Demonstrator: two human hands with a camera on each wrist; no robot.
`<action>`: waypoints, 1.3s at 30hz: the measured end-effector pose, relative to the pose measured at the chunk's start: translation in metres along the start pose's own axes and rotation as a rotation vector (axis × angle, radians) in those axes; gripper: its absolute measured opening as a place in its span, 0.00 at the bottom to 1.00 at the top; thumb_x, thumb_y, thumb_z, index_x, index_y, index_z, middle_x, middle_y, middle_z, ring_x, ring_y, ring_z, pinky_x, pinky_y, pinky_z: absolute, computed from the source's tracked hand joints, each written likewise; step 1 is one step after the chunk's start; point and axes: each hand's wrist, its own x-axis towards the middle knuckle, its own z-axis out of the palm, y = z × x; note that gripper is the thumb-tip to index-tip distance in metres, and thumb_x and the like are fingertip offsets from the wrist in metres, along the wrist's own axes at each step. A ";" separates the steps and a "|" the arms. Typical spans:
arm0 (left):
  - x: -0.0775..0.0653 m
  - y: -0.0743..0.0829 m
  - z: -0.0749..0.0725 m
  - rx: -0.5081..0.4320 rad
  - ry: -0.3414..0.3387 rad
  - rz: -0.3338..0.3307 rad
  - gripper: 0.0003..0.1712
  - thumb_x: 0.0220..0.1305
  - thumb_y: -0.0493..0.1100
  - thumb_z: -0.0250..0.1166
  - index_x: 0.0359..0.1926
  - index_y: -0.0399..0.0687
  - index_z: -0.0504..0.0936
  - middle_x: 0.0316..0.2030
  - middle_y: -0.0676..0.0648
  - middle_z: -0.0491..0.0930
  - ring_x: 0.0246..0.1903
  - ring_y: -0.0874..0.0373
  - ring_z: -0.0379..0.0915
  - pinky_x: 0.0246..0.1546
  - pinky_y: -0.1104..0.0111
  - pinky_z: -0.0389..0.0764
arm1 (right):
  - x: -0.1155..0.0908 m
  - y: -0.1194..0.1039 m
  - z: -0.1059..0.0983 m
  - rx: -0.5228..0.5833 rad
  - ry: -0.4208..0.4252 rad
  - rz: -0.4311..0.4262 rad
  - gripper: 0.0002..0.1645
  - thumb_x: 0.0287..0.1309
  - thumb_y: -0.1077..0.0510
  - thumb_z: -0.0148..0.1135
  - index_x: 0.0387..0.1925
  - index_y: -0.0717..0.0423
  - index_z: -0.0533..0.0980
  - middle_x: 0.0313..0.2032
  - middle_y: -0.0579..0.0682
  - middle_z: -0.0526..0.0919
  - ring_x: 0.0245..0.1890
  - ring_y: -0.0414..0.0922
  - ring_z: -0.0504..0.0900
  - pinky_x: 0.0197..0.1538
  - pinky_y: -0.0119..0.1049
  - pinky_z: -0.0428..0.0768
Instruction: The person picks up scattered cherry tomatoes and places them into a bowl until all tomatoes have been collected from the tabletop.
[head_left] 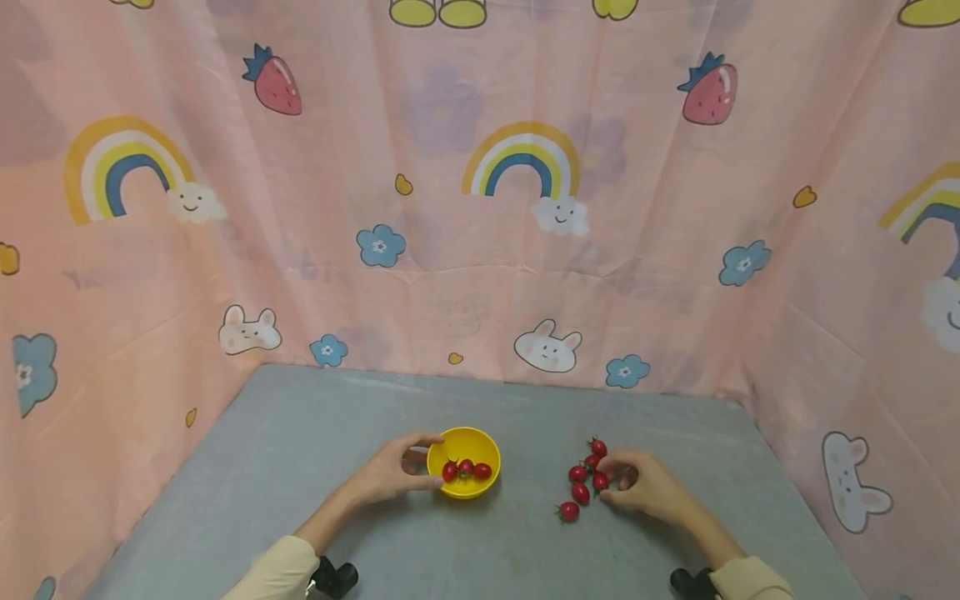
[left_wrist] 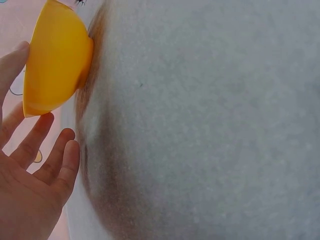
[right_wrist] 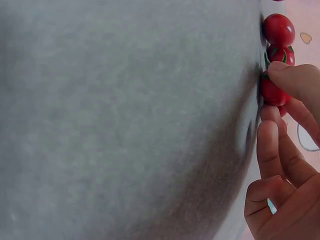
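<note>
A yellow bowl stands on the table with three cherry tomatoes inside. My left hand holds the bowl's left side, thumb and fingers spread along the rim; in the left wrist view the bowl shows side-on, and the other fingers of the hand extend below it. To the right, several red cherry tomatoes with green stems lie in a loose cluster. At its right edge my right hand pinches one cherry tomato between thumb and fingers. That hand partly hides the tomato.
The grey table is bordered at the back and sides by a pink printed curtain. One cherry tomato lies nearest the front of the cluster. Black wrist devices sit at both cream sleeves.
</note>
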 end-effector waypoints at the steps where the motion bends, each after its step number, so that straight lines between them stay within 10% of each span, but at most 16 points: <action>1: 0.000 0.000 0.000 -0.001 -0.001 0.000 0.33 0.60 0.46 0.76 0.65 0.45 0.76 0.64 0.40 0.73 0.55 0.43 0.76 0.52 0.54 0.81 | 0.001 0.000 0.000 -0.010 -0.002 0.000 0.19 0.51 0.61 0.79 0.45 0.60 0.82 0.37 0.49 0.83 0.28 0.41 0.76 0.30 0.33 0.77; 39: 0.002 -0.002 0.000 0.014 -0.011 -0.003 0.33 0.61 0.46 0.76 0.65 0.45 0.76 0.64 0.39 0.73 0.56 0.42 0.76 0.52 0.55 0.81 | 0.016 -0.021 -0.018 -0.062 0.068 -0.053 0.16 0.56 0.64 0.73 0.47 0.61 0.82 0.40 0.49 0.84 0.32 0.45 0.78 0.30 0.34 0.76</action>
